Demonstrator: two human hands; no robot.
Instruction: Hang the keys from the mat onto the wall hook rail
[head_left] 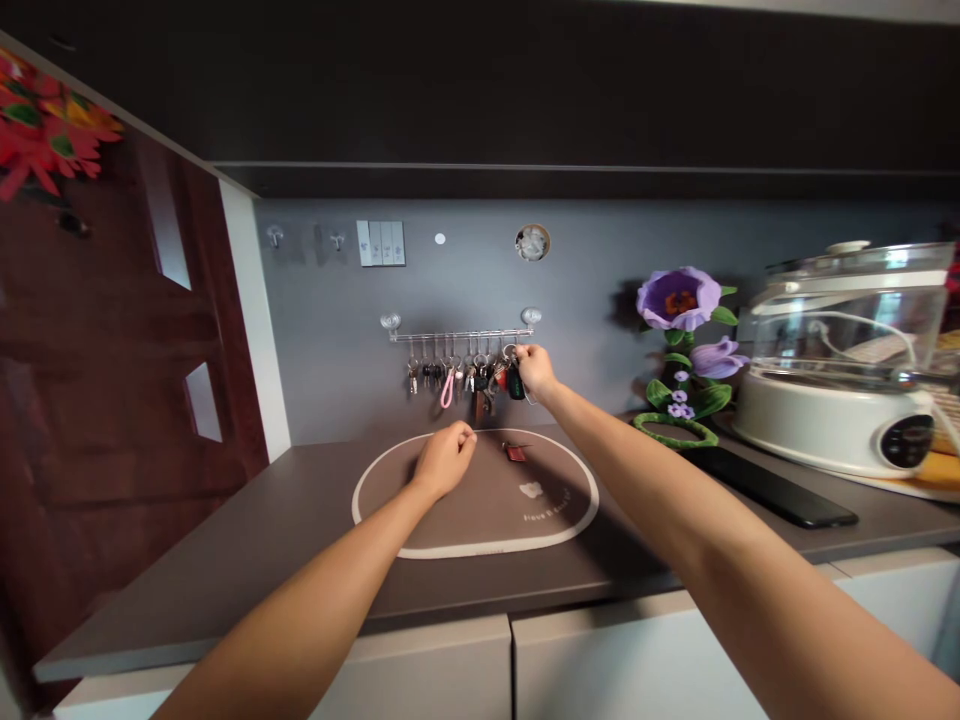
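Observation:
My right hand [535, 372] is closed at the right end of a clear hook rail [465, 336], pinching a key ring [511, 352]. A black key fob [515, 382] hangs right beside those fingers. Several bunches of keys [429, 374] dangle from the rail's hooks, along with a pink strap loop [447, 388]. Above the oval brown mat [480, 535], my left hand [448, 455] is curled into a loose fist, with nothing visible in it. A small red tag [515, 453] lies on the mat just below the rail.
To the right stand purple crocheted flowers [679, 298], a black phone [772, 487] lying flat, and a white appliance with a clear tank [817, 420]. A dark shelf [480, 100] overhangs the counter [247, 560]. Small wall hooks [274, 237] and a switch panel [381, 244] are at upper left.

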